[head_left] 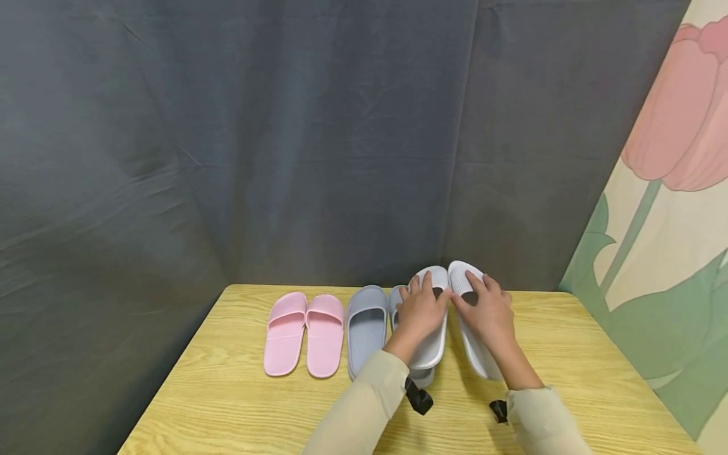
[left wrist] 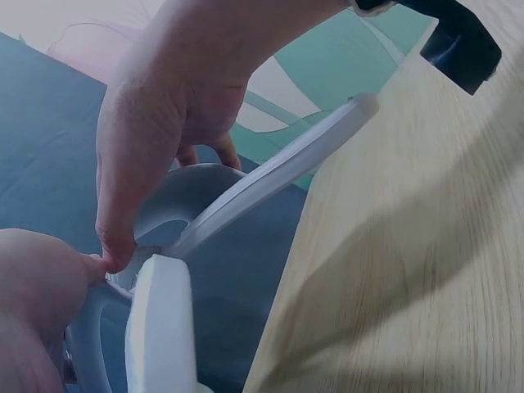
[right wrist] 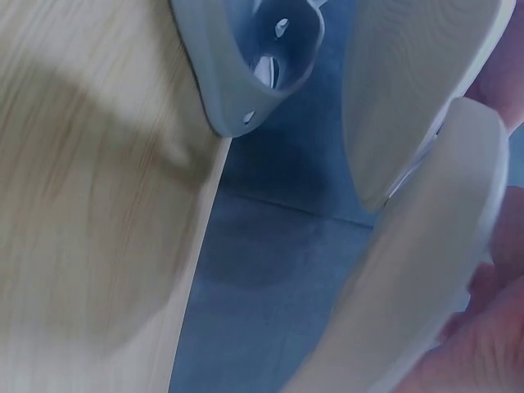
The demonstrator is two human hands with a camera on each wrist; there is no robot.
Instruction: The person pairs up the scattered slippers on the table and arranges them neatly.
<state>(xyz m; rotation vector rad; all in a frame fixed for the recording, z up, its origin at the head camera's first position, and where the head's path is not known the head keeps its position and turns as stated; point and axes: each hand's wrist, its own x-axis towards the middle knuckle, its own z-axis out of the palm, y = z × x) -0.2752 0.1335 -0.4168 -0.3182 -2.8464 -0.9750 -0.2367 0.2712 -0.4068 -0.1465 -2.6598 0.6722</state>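
My left hand grips one white slipper by its strap. The other white slipper of the pair is held by my right hand, also at the strap. Both white slippers are raised off the table, toes side by side at the far edge; in the right wrist view their pale soles show. Below and left of the left one lies a grey-blue slipper pair, the nearer slipper in plain sight and its mate mostly covered by the white slipper and my left hand.
A pink slipper and its mate lie on the wood-grain table at the left. Behind the table hangs a dark grey curtain. A wall with a painted tulip rises on the right.
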